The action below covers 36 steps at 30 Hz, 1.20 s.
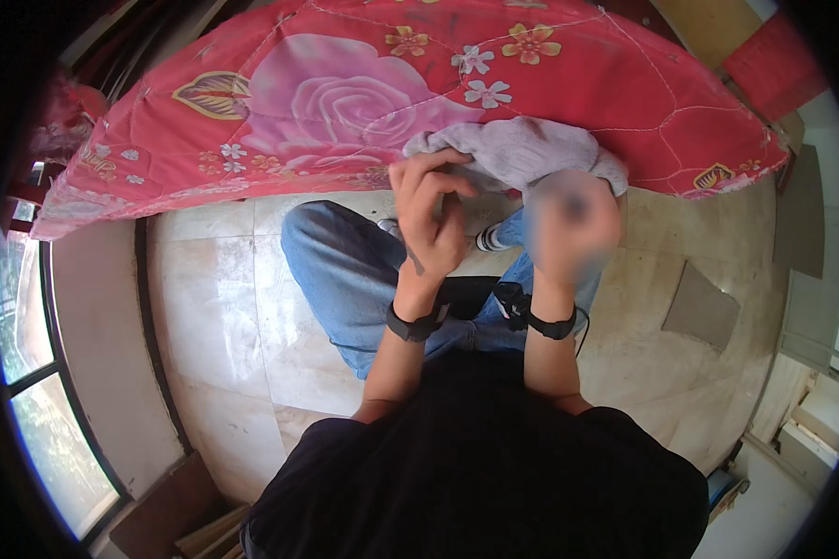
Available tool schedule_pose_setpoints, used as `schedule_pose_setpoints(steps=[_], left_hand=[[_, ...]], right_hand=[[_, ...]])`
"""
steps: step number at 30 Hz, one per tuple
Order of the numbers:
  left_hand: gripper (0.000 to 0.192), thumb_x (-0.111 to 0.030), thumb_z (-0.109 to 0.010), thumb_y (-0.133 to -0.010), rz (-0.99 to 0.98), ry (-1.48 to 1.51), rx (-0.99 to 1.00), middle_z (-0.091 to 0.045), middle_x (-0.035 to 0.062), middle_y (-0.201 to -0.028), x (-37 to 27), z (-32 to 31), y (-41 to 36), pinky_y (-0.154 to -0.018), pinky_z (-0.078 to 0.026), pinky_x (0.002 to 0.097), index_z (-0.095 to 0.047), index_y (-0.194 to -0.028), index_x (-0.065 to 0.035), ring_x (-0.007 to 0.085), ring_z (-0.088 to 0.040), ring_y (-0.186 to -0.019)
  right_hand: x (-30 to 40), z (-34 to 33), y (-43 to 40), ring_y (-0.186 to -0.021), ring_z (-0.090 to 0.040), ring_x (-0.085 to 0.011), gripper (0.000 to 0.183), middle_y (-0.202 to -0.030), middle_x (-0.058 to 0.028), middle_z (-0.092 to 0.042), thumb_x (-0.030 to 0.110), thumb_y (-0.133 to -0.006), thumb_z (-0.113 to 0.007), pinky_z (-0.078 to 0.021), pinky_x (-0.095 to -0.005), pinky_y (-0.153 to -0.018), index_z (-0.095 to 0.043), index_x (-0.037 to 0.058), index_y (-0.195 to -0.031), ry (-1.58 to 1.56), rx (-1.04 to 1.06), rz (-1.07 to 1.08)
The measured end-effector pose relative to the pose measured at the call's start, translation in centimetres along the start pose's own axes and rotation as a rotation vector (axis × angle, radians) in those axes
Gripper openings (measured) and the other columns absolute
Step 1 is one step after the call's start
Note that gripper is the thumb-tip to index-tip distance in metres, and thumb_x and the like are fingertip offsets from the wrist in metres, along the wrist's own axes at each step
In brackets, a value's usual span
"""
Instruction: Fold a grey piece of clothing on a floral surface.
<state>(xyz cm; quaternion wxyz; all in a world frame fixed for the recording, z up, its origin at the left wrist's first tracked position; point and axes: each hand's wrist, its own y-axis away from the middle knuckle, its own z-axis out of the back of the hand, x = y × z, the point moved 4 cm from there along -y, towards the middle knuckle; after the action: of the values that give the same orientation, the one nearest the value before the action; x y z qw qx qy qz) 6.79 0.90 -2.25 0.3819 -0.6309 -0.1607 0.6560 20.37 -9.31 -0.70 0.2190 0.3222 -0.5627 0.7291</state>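
Note:
A rumpled light-grey cloth (524,147) lies along the near edge of a red quilted mattress (573,91) printed with flowers. At the cloth's left end is my left hand (430,213), fingers bent and spread, with at least one fingertip against the fabric. A gap shows between its thumb and index finger. My right hand (577,223) is by the right end of the cloth, which runs behind it. A blurred patch covers most of this hand, so its fingers and anything in them are hidden.
My jeans-clad knee (321,244) is bent left of my hands, below the mattress edge. A flat grey-brown piece (703,305) lies on the tiled floor (210,307) at right. Dark-framed windows (63,447) are at far left. A thin cable (584,328) hangs by my right wrist.

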Motion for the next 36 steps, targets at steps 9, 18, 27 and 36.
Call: schedule_pose_setpoints(steps=[9,18,27,36], left_hand=[[0.024,0.009,-0.051,-0.061,0.05,-0.033,-0.081,-0.059,0.0122,-0.107,0.0,0.0,0.3,-0.088,-0.035,0.037,-0.06,-0.078,-0.0056,0.0284,-0.046,-0.097],[0.024,0.009,-0.051,-0.06,0.041,0.007,-0.072,-0.062,0.0102,-0.1,0.1,0.4,-0.1,-0.086,-0.036,0.0353,-0.06,-0.078,-0.0048,0.0269,-0.047,-0.093],[0.024,0.009,-0.051,-0.061,0.036,-0.003,-0.067,-0.06,0.0111,-0.108,0.0,-0.3,0.2,-0.085,-0.035,0.036,-0.061,-0.078,-0.005,0.0273,-0.046,-0.093],[0.027,0.012,-0.05,-0.06,0.05,0.041,-0.008,-0.063,0.011,-0.106,-0.3,-0.4,0.2,-0.086,-0.037,0.0357,-0.061,-0.078,-0.0045,0.0272,-0.048,-0.093]], right_hand=[[0.8,-0.7,0.0,-0.079,-0.059,-0.0236,0.021,-0.084,-0.0107,-0.06,-0.011,-0.062,-0.057,-0.0452,-0.0296,-0.072,-0.066,0.0008,-0.077,-0.04,0.052,0.055],[0.6,-0.9,-0.1,-0.078,-0.058,-0.0231,0.022,-0.083,-0.0096,-0.06,-0.008,-0.061,-0.057,-0.0453,-0.0305,-0.071,-0.067,0.0023,-0.077,-0.043,0.01,0.038],[0.3,-0.1,0.0,-0.077,-0.057,-0.0206,0.022,-0.089,-0.0092,-0.059,-0.009,-0.062,-0.056,-0.0445,-0.0286,-0.07,-0.067,0.0012,-0.078,-0.024,0.077,-0.003],[0.2,0.2,-0.1,-0.083,-0.058,-0.022,0.02,-0.086,-0.0098,-0.061,-0.011,-0.064,-0.057,-0.0457,-0.0305,-0.077,-0.066,-0.0012,-0.079,-0.009,0.015,-0.031]])
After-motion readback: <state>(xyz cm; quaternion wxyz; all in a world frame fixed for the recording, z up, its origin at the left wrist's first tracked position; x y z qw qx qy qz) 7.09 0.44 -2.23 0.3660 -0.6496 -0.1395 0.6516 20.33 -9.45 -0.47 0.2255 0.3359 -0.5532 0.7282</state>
